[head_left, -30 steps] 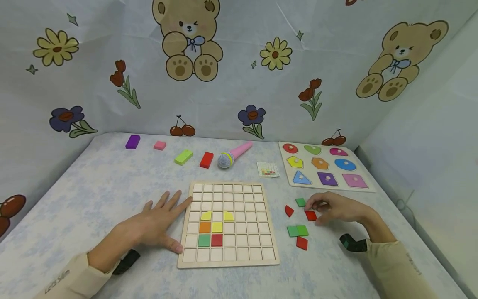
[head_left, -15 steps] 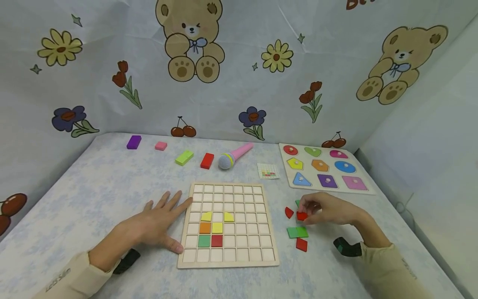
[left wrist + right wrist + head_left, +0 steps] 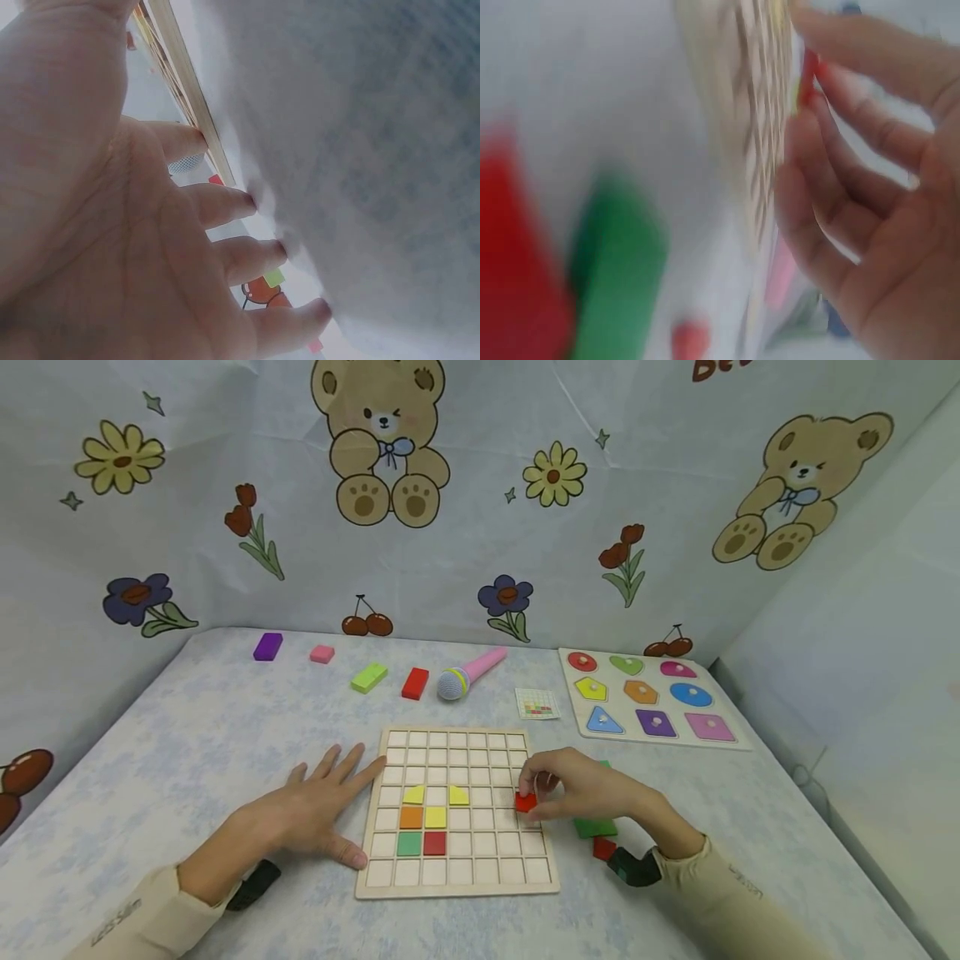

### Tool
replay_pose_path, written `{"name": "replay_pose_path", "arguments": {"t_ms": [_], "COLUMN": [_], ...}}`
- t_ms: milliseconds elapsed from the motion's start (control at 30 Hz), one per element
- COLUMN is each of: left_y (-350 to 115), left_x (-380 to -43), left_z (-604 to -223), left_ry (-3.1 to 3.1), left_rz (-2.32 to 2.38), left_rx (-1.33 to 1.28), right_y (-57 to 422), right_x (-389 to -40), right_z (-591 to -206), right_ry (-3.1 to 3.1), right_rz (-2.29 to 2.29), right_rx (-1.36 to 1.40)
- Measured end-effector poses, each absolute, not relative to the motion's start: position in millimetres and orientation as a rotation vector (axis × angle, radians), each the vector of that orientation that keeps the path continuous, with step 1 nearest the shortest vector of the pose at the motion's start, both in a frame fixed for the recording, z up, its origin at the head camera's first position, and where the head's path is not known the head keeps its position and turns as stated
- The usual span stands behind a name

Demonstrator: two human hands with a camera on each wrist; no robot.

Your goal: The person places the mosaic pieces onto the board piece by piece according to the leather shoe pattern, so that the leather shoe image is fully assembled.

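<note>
Right of centre in the head view, the right hand (image 3: 581, 785) pinches a red tile (image 3: 526, 802) at the right side of the grid board (image 3: 459, 871); whether tile and board touch is hard to tell. The left hand (image 3: 318, 810) lies spread wide along the left edge. Only the left wrist view shows its palm. Lower left in the right wrist view, a green block (image 3: 622, 277) is blurred.

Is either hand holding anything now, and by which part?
The right hand pinches a red piece by opposite edges. The left hand holds nothing; it touches the left side of the grid board.
</note>
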State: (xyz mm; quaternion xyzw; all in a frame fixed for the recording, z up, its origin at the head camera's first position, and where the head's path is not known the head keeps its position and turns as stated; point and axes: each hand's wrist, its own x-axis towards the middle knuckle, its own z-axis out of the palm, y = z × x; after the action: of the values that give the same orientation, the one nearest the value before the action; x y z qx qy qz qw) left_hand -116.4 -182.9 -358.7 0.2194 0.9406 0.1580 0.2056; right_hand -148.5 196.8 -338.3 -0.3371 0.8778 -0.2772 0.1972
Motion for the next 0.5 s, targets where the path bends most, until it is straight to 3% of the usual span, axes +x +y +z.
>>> {"name": "replay_pose_path", "arguments": {"t_ms": [500], "left_y": [-183], "left_x": [-115], "left_z": [-358], "left_ry": [2.635], "left_rz": [0.453], "left_rx": [0.612], "right_y": [118], "right_x": [-125], "right_z": [-345], "right_ry": [2.340], "right_rz": [-0.614], "right_rx": [-1.211]}}
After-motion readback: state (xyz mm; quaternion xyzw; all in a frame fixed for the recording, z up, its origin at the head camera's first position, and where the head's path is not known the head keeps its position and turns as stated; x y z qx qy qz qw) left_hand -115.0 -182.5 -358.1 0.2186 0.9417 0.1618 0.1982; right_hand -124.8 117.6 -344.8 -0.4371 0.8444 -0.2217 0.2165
